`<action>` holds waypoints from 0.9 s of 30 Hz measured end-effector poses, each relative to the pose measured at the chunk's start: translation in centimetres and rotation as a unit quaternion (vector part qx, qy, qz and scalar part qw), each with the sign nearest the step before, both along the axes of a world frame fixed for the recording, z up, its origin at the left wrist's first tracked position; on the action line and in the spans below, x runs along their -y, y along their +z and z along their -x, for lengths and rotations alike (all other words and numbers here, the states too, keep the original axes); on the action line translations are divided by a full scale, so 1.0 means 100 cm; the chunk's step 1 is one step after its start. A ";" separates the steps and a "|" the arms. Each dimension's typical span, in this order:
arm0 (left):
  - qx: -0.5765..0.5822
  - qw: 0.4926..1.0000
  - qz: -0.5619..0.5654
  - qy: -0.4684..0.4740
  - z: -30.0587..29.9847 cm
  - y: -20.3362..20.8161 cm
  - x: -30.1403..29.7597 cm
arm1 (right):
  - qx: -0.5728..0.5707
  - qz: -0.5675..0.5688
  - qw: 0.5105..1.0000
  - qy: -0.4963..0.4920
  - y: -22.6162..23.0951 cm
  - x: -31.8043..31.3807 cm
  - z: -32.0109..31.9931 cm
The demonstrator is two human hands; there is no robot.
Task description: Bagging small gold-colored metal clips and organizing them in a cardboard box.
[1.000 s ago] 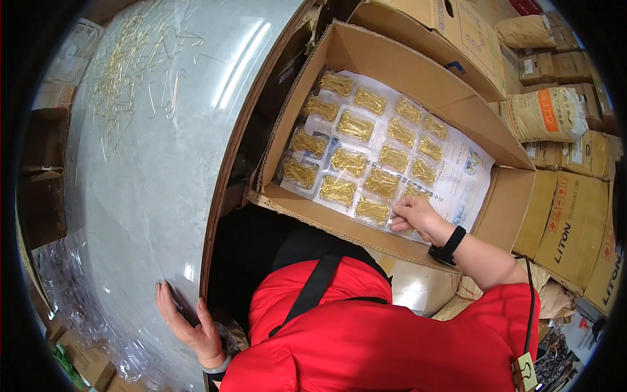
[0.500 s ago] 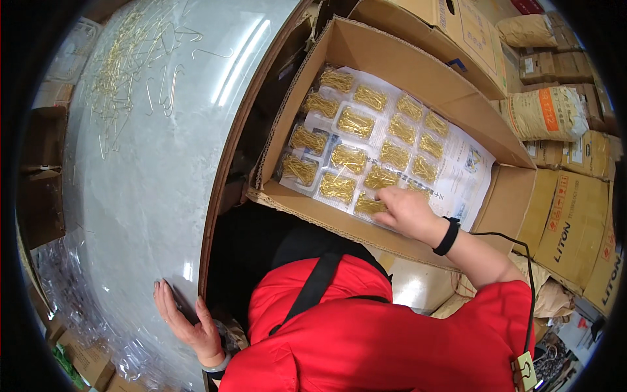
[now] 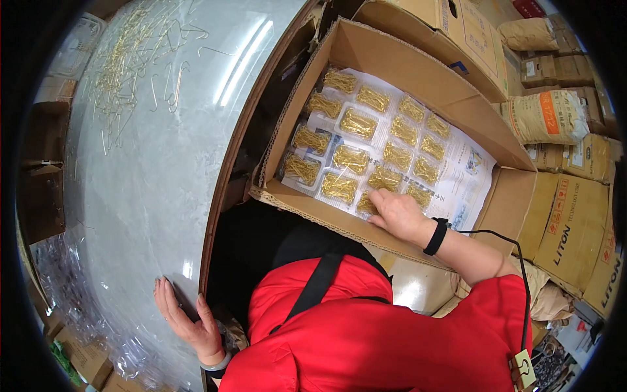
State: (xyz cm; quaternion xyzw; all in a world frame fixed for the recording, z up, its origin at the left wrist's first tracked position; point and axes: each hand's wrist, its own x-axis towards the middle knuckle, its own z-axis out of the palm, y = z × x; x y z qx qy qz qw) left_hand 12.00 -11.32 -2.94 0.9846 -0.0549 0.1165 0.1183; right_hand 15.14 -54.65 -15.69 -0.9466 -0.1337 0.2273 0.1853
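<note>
In the cardboard box (image 3: 428, 65) several clear plastic trays of gold wire hooks (image 3: 358, 123) lie in rows on printed paper. My right hand (image 3: 401, 214) reaches into the box's near side. Its index finger and thumb close on the edges of the nearest tray of hooks (image 3: 367, 203), whose right part the fingers cover. My left hand (image 3: 189, 321) rests on the edge of the grey table (image 3: 157, 215), fingers stretched and thumb apart, with nothing in it. A loose pile of wire hooks (image 3: 121, 72) lies at the table's far end.
A second cardboard box (image 3: 467, 36) stands behind the open one. Stacked cartons (image 3: 575, 215) and a woven sack (image 3: 548, 116) fill the right side. Clear plastic packaging (image 3: 98, 313) lies beyond the table's left edge. A black cable (image 3: 506, 234) runs by my right arm.
My right hand has shifted slightly left and down, its thumb and fingers now lower around the nearest tray. The left hand stays where it was.
</note>
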 end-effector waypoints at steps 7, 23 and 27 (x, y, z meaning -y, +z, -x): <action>0.000 1.000 0.004 0.000 0.000 0.001 0.002 | 0.100 -0.045 0.993 -0.037 0.008 0.017 -0.010; -0.002 1.000 -0.007 0.000 0.000 0.001 0.002 | 0.113 0.110 0.984 -0.080 -0.055 0.037 -0.024; -0.001 1.000 -0.016 -0.002 0.000 0.000 0.001 | 0.117 0.115 0.983 -0.079 -0.055 0.037 -0.024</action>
